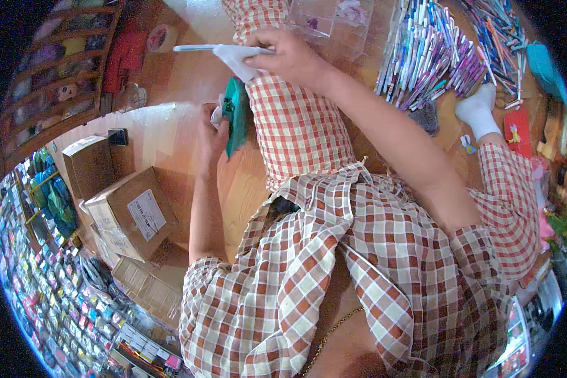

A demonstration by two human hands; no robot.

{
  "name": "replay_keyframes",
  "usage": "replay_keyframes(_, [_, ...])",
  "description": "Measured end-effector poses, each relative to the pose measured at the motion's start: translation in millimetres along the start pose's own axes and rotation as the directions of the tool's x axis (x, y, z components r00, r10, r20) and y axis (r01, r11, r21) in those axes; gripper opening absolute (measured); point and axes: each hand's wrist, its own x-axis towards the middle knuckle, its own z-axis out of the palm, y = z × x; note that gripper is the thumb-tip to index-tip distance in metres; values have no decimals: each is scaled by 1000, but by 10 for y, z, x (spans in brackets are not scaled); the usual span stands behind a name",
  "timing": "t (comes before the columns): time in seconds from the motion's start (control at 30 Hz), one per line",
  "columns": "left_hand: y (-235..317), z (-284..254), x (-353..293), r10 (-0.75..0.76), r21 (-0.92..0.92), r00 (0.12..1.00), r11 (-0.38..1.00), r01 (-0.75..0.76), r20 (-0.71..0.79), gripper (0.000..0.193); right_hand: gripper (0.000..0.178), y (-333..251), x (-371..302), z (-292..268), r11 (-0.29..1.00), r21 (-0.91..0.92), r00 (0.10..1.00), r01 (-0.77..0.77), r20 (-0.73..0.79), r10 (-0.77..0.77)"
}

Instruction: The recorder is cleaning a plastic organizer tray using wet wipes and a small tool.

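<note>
My right hand (pixel 290 60) is closed on a white cloth or tissue (pixel 236 58), above my outstretched leg. Along it lies a slim pale pen (pixel 194 48), its free end pointing left and its other end hidden by the fingers. Lower and to the left, my left hand (pixel 211 129) has its fingers closed around a green packet (pixel 235 116), slightly blurred. A small white crumpled piece (pixel 218 112) shows at those fingertips; whether it belongs to the packet I cannot tell.
Several pens (pixel 428 53) lie heaped on the wooden floor (pixel 236 189) at the upper right, beside my socked foot (pixel 477 112). A clear plastic box (pixel 346 28) stands at the top. Cardboard boxes (pixel 132 211) are at the left, below a wooden rack (pixel 57 79).
</note>
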Motion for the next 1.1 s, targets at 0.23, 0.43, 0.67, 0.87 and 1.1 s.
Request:
replay_keyframes(0.23, [41,501,-377,-219,-255,976,943,212,2,34,25,73,336,393,992,68,978,-110,187,96])
replay_keyframes(0.43, [150,518,-429,-320,-503,941,834,227,-105,31,15,3,264,353,955,-78,928,-285,226,295])
replay_keyframes(0.67, [375,17,-216,196,368,949,925,-95,-248,20,18,211,353,431,974,-27,965,-227,130,228])
replay_keyframes(0.87, [9,307,-258,223,499,975,846,-188,-12,33,29,33,570,585,976,-124,966,-180,162,199])
replay_keyframes(1.1, [53,478,-400,48,226,993,974,-21,-112,44,41,523,646,931,760,-650,843,-14,401,359])
